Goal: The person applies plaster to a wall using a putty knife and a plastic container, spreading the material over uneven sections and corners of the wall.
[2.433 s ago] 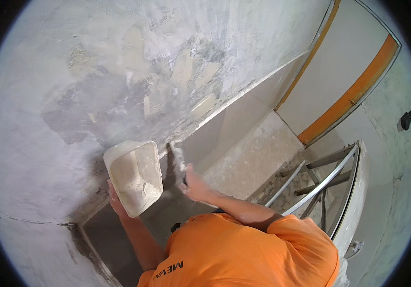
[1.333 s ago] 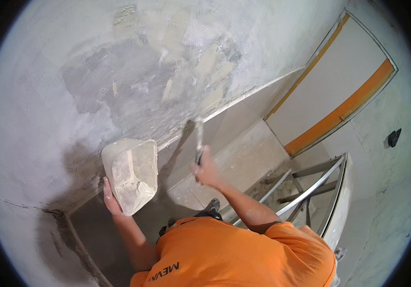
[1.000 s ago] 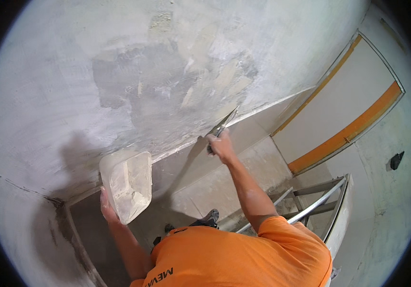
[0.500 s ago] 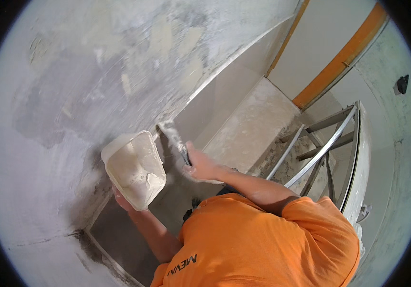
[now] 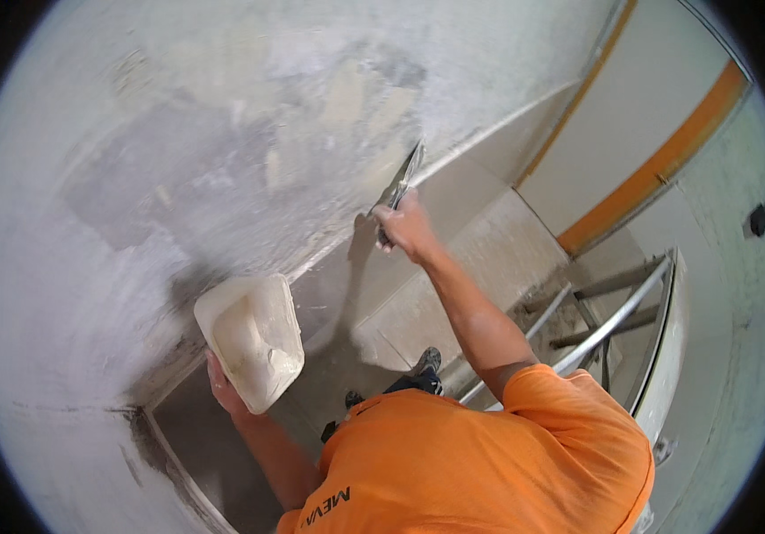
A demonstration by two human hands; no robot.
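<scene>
In my left hand (image 5: pixel 226 390) is a white plastic tub (image 5: pixel 242 347), tilted so that its opening faces me. Pale filler coats its inside, with a thicker lump at the lower right. My fingers grip its lower left side. My right hand (image 5: pixel 407 224), dusted white, is closed round a wide-bladed putty knife (image 5: pixel 405 176). The blade is up at the wall (image 5: pixel 222 89), near its lower edge; whether the full edge touches cannot be made out. Grey and cream patches of filler (image 5: pixel 340 107) mark the wall left of the knife.
A metal folding frame (image 5: pixel 614 325) with crossed legs stands close on my right. Beyond the floor (image 5: pixel 498 240) is a pale panel with an orange strip (image 5: pixel 667 169). A small black object (image 5: pixel 759 218) is on the right wall. My shoes (image 5: pixel 429 360) show below me.
My right hand has carried the putty knife away from the tub, up and to the right, onto the wall. The tub has stayed in my left hand, slightly lower in view.
</scene>
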